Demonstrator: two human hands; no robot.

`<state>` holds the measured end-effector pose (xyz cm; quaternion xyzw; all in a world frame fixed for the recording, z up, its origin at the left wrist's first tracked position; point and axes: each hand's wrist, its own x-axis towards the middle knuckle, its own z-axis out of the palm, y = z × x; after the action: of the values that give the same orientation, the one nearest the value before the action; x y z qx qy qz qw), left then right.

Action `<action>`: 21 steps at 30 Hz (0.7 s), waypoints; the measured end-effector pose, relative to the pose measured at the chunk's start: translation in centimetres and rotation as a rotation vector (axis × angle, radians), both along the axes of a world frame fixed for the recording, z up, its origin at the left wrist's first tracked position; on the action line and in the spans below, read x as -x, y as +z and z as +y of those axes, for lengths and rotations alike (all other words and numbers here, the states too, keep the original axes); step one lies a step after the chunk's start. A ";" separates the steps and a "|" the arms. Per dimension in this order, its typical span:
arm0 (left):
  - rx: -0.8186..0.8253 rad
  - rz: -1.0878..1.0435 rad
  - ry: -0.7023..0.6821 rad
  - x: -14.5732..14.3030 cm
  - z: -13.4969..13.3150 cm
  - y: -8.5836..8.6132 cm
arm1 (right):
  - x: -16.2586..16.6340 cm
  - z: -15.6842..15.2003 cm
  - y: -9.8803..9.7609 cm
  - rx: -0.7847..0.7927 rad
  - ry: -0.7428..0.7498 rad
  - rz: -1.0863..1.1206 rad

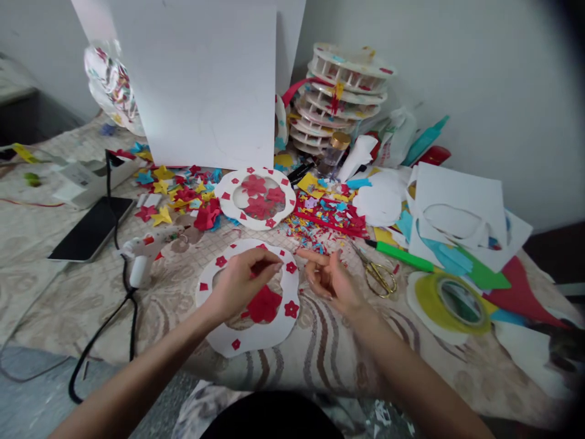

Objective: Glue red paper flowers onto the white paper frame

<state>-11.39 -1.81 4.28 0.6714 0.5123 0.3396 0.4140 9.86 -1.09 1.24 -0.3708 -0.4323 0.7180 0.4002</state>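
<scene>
A white scalloped paper ring [274, 332] lies flat on the patterned cloth, dotted with red paper flowers and small red squares; a big red paper flower [265, 306] shows in its central opening. Over this ring hovers my left hand [247, 277], fingers bent and pressed together; whatever they may pinch is too small to make out. My right hand [333, 279] is just right of the ring, index finger stretched towards the left hand and thumb apart. Nothing visible is in it. Behind them rests a second decorated white ring [226, 206], and gold-handled scissors [381, 279] lie to the right.
At left are a hot glue gun [141, 262], its black cord and a phone [94, 228]. Coloured paper stars [162, 215] and scraps [329, 213] cover the back. A green cutter [404, 256], yellow tape [461, 305], paper sheets [461, 195] and a tiered white stack [340, 97] stand right.
</scene>
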 end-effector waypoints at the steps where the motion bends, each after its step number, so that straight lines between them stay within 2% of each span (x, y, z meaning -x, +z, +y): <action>1: 0.059 -0.078 -0.016 -0.9 0.4 0.2 | 0.2 -0.2 0.0 -0.015 0.001 0.010; 4: 0.158 -0.213 -0.007 -2.4 1.3 0.1 | 0.5 -0.7 0.0 -0.056 -0.003 0.035; 7: 0.177 -0.257 0.029 -2.9 1.7 -0.5 | 0.7 -1.1 -0.2 -0.095 -0.010 0.022; 13: 0.144 -0.281 0.052 -3.5 1.4 -0.9 | 0.9 -1.7 -0.3 -0.204 -0.011 -0.070; 17: 0.021 -0.153 0.051 -3.8 1.2 -0.4 | 0.8 -2.0 -0.2 -0.306 -0.029 -0.162; 19: -0.041 -0.098 0.068 -3.8 1.3 -0.2 | 0.8 -1.9 -0.2 -0.271 -0.031 -0.119; 21: -0.013 -0.132 0.073 -3.9 1.6 -0.2 | 0.7 -1.7 -0.2 -0.171 -0.035 -0.020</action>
<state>-7.54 -0.19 4.10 0.6311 0.5057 0.4011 0.4302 9.11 -2.76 1.04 -0.3499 -0.4893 0.6677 0.4386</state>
